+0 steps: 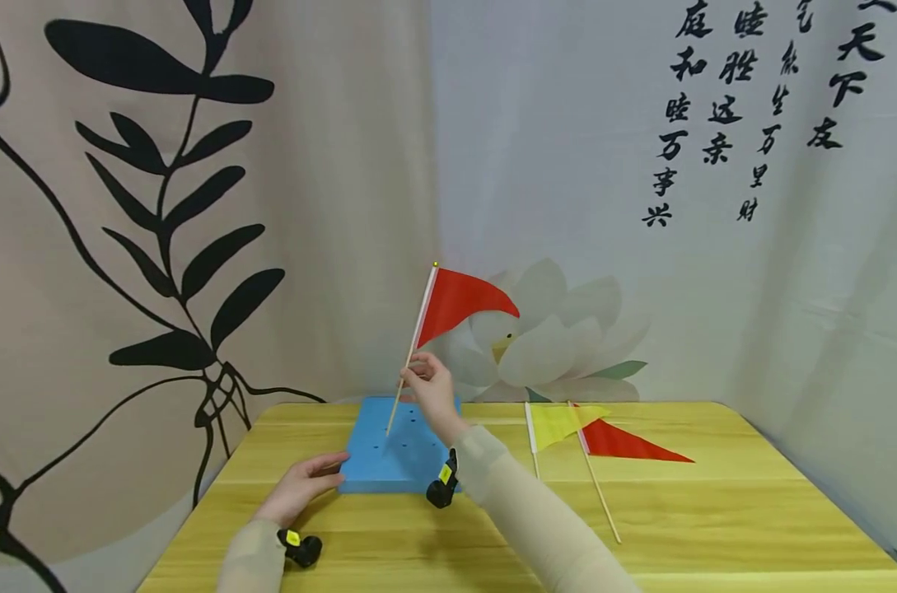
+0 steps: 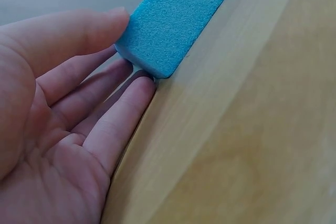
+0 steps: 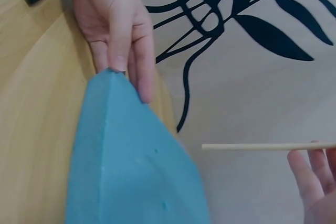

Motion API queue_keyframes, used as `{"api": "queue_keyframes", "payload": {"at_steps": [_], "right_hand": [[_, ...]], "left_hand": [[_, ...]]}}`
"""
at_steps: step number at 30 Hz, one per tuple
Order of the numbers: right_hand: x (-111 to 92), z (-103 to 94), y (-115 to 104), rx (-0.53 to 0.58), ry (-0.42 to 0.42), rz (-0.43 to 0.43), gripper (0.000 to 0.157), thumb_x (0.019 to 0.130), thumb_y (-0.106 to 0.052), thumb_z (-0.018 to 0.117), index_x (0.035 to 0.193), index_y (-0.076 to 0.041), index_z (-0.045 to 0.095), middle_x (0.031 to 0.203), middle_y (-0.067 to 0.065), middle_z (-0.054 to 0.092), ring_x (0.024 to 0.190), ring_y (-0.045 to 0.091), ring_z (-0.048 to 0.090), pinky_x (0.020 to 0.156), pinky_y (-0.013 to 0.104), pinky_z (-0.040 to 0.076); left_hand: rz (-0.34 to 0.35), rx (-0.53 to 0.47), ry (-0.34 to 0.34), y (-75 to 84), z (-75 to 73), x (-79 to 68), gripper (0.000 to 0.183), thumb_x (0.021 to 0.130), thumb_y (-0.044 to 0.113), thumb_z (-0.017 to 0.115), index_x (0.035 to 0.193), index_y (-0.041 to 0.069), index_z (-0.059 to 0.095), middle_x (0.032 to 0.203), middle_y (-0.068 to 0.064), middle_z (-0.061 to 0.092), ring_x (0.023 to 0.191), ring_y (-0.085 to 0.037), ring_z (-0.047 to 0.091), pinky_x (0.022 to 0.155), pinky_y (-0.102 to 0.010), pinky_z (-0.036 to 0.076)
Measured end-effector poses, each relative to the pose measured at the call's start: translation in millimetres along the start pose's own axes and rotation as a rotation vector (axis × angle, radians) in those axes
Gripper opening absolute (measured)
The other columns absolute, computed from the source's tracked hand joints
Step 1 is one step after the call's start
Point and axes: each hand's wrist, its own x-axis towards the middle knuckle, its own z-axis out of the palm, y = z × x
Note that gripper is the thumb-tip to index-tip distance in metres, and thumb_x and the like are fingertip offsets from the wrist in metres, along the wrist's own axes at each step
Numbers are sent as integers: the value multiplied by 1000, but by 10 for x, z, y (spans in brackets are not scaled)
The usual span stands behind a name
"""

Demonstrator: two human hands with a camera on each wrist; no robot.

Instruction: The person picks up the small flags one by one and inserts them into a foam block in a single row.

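A blue foam block [image 1: 389,476] with several small holes in its top lies near the table's far edge. My left hand [image 1: 303,486] rests against its front left corner, fingers fairly straight along the side and thumb at the edge, as the left wrist view shows on the foam [image 2: 176,22]. Above the block, my right hand [image 1: 435,398] pinches the thin wooden stick of a red flag [image 1: 459,305], which leans slightly right at the top. In the right wrist view the bare lower end of the stick [image 3: 236,147] stands apart from the block's surface.
On the wooden table [image 1: 685,527], right of the block, lie a yellow flag [image 1: 555,425] and a second red flag [image 1: 626,442], partly overlapping. A curtain [image 1: 344,206] with printed plants and writing hangs behind the table.
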Motion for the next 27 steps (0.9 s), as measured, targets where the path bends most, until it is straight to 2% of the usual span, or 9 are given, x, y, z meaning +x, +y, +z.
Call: {"api": "queue_keyframes", "payload": {"at_steps": [2,7,10,18,23,27], "right_hand": [[-2,30,56,-10,-2,12,14,96,-6,61,109,-8,61,98,17,65,92,43,64,70,44,59],[-1,77,151,-11,-8,36,15,96,-3,60,111,-5,60,103,27,62,88,39,65,75,56,56],[12,93,205,-9,-7,49,16,95,0,59,111,-2,60,104,30,60,84,35,66,75,58,55],[17,109,323,-49,9,48,17,95,-7,63,111,-6,61,103,26,62,89,38,65,68,43,59],[34,124,364,-65,19,52,15,94,-7,64,109,-8,62,93,14,64,87,36,66,66,40,60],[37,129,385,-63,14,54,15,94,-8,64,109,-9,62,92,11,64,88,38,65,66,40,60]], "left_hand": [[6,-5,-3,-2,-2,-2,54,94,26,66,140,2,52,142,-22,47,124,-36,50,99,-47,45],[22,-33,-9,2,-1,-16,54,94,24,66,139,0,51,141,-23,47,124,-37,50,99,-47,45],[25,-49,-11,5,4,-18,54,93,24,67,139,-1,51,141,-22,48,124,-37,50,99,-47,45],[22,-48,4,27,33,-11,54,93,24,68,138,-1,52,140,-21,50,124,-36,50,99,-47,45],[1,-34,23,66,52,-33,53,93,25,67,138,0,53,140,-20,50,124,-36,49,99,-47,45],[-5,-32,30,78,57,-39,52,93,24,67,138,1,53,139,-20,51,124,-35,50,99,-47,45]]}}
